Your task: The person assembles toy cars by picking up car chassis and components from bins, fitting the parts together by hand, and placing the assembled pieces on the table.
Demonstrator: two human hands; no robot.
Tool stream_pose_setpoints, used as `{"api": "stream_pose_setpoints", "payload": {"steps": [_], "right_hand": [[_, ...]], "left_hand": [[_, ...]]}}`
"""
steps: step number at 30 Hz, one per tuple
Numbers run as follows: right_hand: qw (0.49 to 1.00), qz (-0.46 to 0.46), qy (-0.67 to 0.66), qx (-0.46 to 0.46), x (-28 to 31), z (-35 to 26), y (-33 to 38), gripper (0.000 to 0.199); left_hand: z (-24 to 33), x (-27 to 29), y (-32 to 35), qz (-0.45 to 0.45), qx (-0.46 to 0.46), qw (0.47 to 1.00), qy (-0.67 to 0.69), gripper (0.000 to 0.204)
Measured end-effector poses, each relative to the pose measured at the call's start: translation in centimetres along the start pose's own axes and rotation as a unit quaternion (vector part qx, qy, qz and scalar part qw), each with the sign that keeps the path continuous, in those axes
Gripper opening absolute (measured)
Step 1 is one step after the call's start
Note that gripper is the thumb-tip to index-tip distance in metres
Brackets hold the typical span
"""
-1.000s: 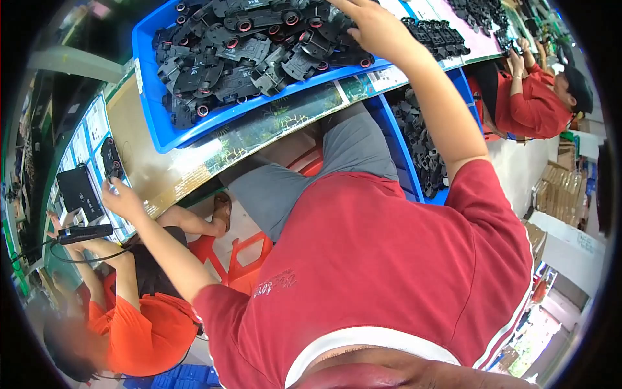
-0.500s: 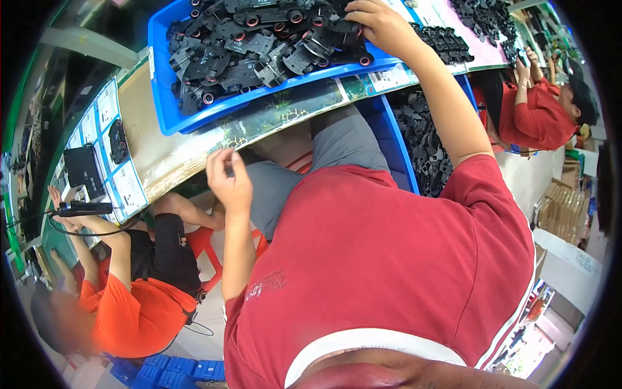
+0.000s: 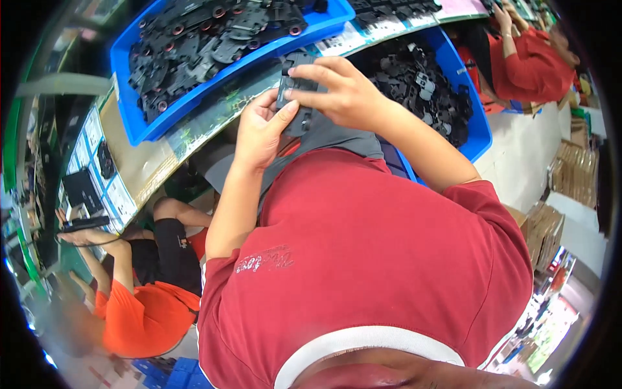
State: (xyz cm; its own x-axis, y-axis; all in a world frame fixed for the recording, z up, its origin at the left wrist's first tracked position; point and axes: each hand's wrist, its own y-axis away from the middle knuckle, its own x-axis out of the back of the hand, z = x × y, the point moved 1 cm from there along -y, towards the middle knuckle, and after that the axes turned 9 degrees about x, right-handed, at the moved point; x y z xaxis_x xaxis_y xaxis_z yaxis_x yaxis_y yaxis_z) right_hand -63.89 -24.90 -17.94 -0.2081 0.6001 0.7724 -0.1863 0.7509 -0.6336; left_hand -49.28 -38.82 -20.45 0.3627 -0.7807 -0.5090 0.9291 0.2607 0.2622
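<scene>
Between my two hands, just in front of the table edge, is a black toy car chassis (image 3: 299, 59). The fingers of my right hand (image 3: 343, 94) are closed over its upper and right side. My left hand (image 3: 258, 136) pinches its lower left part, thumb laid on top. Both hands hide much of the chassis. Beyond them on the table stands a blue tray (image 3: 138, 129) heaped with similar black chassis (image 3: 201, 45), several with red-ringed wheels.
Below the table edge on the right, a blue bin (image 3: 478, 144) holds loose black parts (image 3: 414, 97). More black parts (image 3: 395, 9) lie at the far table side. A co-worker in orange (image 3: 149, 318) sits left; another in red (image 3: 531, 68) sits right.
My right hand has come from the tray toward me, now with a chassis in it. The left hand has risen and closed on it too. The view has shifted rightward.
</scene>
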Motion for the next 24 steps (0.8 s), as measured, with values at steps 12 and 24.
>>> {"api": "stream_pose_setpoints", "payload": {"steps": [12, 24], "right_hand": [[0.971, -0.157, -0.167, -0.067, 5.2, 4.7, 5.0, 0.053], [0.872, 0.147, 0.233, -0.405, 1.3, 15.8, 6.8, 0.047]], "left_hand": [[-1.1, 0.3, -1.3, 0.054, 0.146, 0.973, -0.169, 0.034], [-6.6, 6.6, 0.0, 0.218, 0.166, 0.956, -0.106, 0.023]]}}
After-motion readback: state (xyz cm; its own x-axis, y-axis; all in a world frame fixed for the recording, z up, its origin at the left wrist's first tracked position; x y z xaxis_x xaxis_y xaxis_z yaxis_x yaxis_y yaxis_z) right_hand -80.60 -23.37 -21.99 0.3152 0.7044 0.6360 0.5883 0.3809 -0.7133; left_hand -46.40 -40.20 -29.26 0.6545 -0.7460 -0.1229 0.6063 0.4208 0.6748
